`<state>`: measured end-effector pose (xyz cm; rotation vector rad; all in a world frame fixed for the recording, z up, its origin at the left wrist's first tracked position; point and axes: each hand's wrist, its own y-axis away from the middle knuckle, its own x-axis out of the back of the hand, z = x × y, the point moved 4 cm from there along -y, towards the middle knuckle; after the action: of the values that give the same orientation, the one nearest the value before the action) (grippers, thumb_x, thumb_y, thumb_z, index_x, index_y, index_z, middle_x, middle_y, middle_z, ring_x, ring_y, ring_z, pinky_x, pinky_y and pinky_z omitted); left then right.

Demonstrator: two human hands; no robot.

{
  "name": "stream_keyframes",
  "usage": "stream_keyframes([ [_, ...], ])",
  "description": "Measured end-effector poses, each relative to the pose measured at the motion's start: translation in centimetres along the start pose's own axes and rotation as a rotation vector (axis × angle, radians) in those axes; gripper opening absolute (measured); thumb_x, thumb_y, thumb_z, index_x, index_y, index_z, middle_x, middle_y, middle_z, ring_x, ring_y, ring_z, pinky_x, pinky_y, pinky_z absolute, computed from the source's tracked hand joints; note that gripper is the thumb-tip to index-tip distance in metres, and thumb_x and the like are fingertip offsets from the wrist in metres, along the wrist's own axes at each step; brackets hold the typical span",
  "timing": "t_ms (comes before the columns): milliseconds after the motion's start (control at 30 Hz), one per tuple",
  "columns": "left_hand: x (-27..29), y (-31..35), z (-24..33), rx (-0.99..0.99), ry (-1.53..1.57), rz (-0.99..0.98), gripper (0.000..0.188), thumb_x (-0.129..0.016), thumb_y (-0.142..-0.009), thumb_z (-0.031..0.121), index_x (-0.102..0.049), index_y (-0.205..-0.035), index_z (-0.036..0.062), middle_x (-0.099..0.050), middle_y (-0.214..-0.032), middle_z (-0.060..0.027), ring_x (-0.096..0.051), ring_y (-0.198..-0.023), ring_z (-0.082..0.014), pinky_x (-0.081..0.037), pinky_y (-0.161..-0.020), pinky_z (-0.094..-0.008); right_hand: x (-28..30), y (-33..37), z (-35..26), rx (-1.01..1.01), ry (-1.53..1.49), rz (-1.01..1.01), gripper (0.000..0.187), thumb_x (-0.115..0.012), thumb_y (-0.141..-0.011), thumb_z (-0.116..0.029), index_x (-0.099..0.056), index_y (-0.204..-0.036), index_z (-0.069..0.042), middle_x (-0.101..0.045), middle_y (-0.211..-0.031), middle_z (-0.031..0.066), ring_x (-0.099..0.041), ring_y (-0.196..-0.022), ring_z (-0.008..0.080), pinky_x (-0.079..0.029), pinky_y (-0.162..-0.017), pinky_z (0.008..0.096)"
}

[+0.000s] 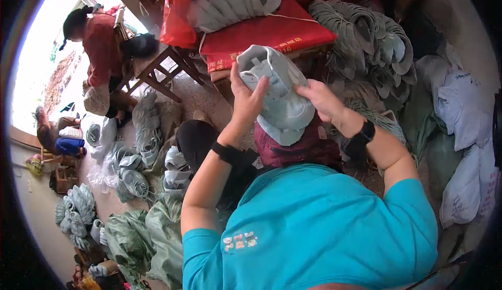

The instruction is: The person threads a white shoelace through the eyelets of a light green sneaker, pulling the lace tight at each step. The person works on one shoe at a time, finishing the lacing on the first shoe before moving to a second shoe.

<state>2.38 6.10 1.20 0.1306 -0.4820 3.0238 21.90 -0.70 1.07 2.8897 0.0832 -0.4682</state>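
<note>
A pale grey-green mesh shoe upper [286, 99] is held up in front of me, above my dark red apron or cloth [272, 151]. My left hand [247, 94] is closed on its left side near the collar opening, with the thumb lying across the mesh. On the other side, my right hand [320, 99] pinches the right edge between thumb and fingers. Just beyond, a red printed bag [298, 26] covers a low table, and a fanned stack of similar uppers [235, 5] rests on it.
A hanging bundle of uppers [368, 44] is at the far right, near white sacks [463, 107]. Left of me are piled uppers [130, 175] and green sacks [128, 240]. A person in red [102, 41] bends beside a wooden stool [157, 67]. A red plastic bag [178, 15] hangs at the table.
</note>
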Motion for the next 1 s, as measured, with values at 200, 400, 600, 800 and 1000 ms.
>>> stream_keyframes([
  [200,0.2,-2.4,0.7,0.033,0.154,-0.236,0.077,-0.067,-0.085,0.024,-0.025,-0.144,-0.0024,-0.044,-0.133,-0.0188,-0.048,-0.119,-0.0247,-0.04,-0.1,-0.0329,2.3,-0.4,-4.4,0.298,0.935,0.237,0.037,-0.067,-0.088,-0.024,-0.054,-0.111,0.002,-0.061,-0.095,0.0062,-0.057,-0.087,0.0137,-0.049,-0.077,0.0301],
  [400,-1.8,-2.2,1.6,0.161,0.157,-0.333,0.07,-0.061,-0.089,0.028,-0.027,-0.144,0.0011,-0.048,-0.129,-0.0174,-0.051,-0.115,-0.022,-0.042,-0.097,-0.0311,1.0,-7.2,-4.2,0.72,0.922,0.139,0.053,-0.062,-0.092,-0.031,-0.044,-0.132,-0.001,-0.051,-0.122,0.0112,-0.048,-0.116,0.018,-0.038,-0.101,0.0317],
  [600,-2.3,-1.6,-3.5,0.257,0.042,-0.326,0.07,-0.056,-0.091,0.038,-0.027,-0.141,-0.0005,-0.047,-0.129,-0.0217,-0.051,-0.116,-0.0257,-0.039,-0.1,-0.0343,2.4,-7.3,1.0,0.373,0.6,0.149,0.063,-0.045,-0.095,-0.051,-0.043,-0.134,-0.002,-0.041,-0.133,0.0162,-0.041,-0.126,0.024,-0.033,-0.105,0.0337],
  [800,-1.8,-2.6,-8.5,0.198,-0.199,-0.283,0.078,-0.059,-0.091,0.043,-0.021,-0.139,-0.0072,-0.045,-0.127,-0.0261,-0.049,-0.116,-0.0305,-0.039,-0.1,-0.0376,3.3,-7.6,4.3,0.503,0.733,0.248,0.052,-0.039,-0.099,-0.04,-0.041,-0.137,-0.004,-0.046,-0.131,0.0182,-0.044,-0.123,0.0293,-0.032,-0.106,0.0369],
  [1000,-2.0,-0.1,-6.2,0.306,-0.16,-0.268,0.089,-0.056,-0.094,0.04,0.002,-0.145,-0.0044,-0.039,-0.139,-0.0201,-0.043,-0.125,-0.0258,-0.029,-0.107,-0.0332,11.2,-3.9,11.6,0.188,0.909,0.233,0.044,-0.055,-0.092,-0.032,-0.055,-0.124,-0.003,-0.056,-0.121,0.0242,-0.055,-0.111,0.0367,-0.043,-0.095,0.0424],
])
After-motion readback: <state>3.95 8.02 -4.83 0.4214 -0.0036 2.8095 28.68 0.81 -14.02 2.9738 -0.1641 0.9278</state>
